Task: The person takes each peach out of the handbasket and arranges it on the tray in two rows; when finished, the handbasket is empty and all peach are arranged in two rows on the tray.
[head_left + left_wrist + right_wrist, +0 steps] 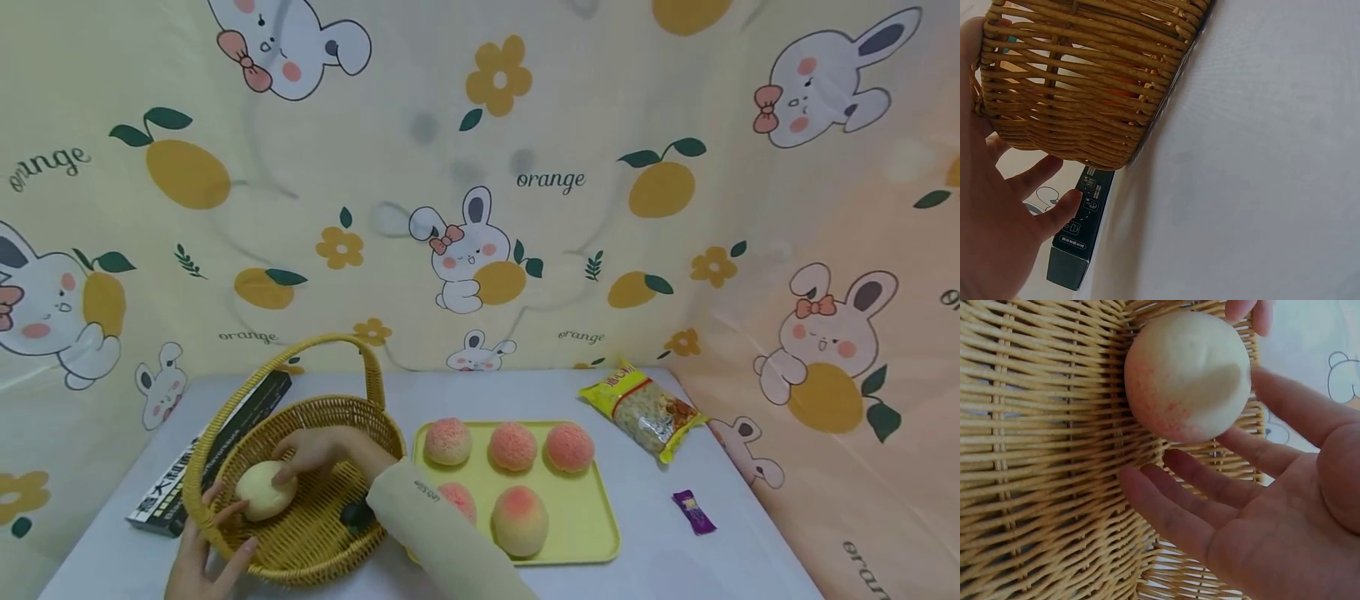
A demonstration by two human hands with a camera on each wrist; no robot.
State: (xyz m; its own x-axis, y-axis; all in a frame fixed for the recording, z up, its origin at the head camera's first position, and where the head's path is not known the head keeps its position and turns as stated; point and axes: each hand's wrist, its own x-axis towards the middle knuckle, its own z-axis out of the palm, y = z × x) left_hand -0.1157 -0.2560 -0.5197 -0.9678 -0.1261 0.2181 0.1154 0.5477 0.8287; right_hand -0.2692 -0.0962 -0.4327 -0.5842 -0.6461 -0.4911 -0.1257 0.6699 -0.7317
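Observation:
A woven basket [311,571] with a tall arched handle stands left of centre. My left hand [201,560] holds its near left rim, some fingers over the edge and the thumb outside; the left wrist view shows spread fingers beside the wicker wall. Inside the basket lies a pale peach [1185,375] with a reddish blush. My right hand [322,450] reaches in from the right, and its thumb and a finger appear to touch the peach. The right wrist view shows its other fingers extended loosely below the fruit.
Several pink peaches [512,446] sit on a yellow tray [577,533] right of the basket. A dark long box [161,500] lies behind the basket's left side. On the right are a yellow snack bag [645,412] and a small purple packet [693,512]. A patterned cloth [480,150] hangs behind.

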